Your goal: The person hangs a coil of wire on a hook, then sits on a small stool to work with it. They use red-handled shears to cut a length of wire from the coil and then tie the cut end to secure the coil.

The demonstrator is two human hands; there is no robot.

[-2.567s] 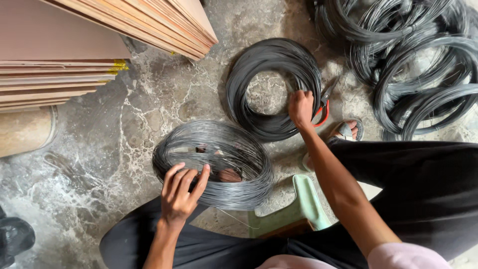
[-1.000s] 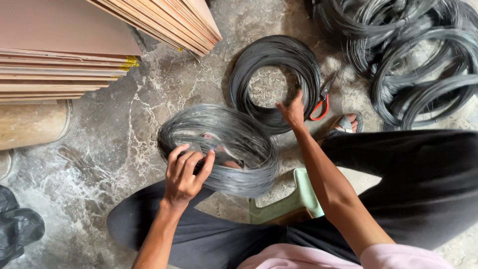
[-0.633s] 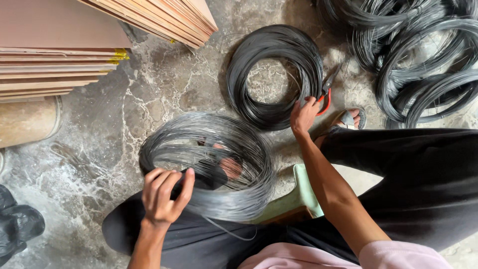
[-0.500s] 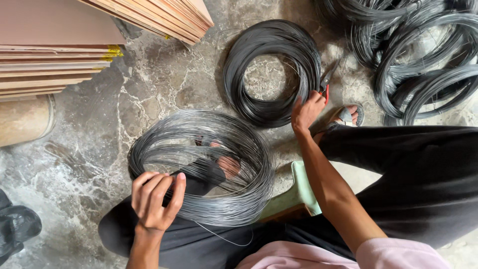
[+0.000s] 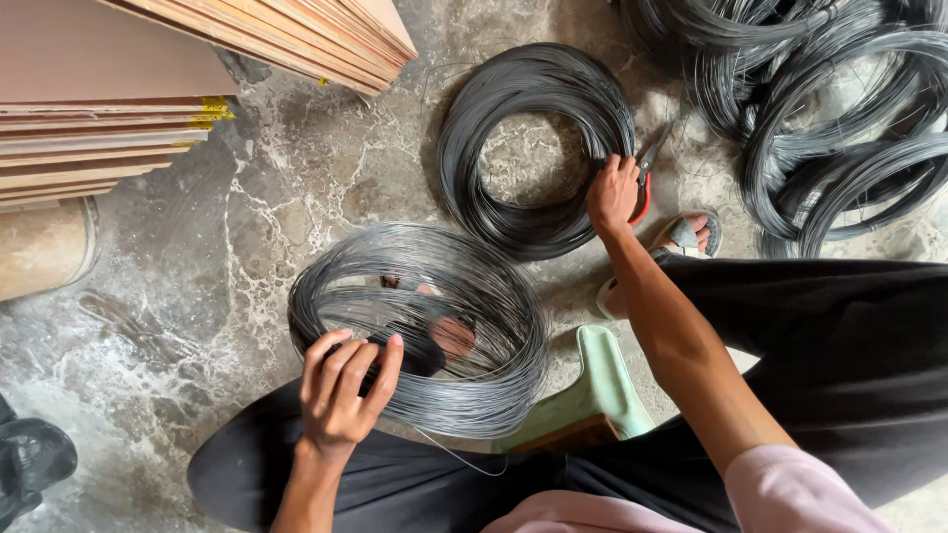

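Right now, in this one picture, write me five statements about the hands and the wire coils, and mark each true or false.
1. The left hand grips the near edge of the lighter grey wire coil. True.
2. The right hand rests on the stack of wooden boards. False: it is at the right edge of the darker wire coil, where cutters with red handles lie.
3. The two coils are stacked one on the other. False: they lie side by side on the stone floor.
4. More wire coils are heaped at the upper right. True.
5. The person wears gloves. False: both hands are bare.
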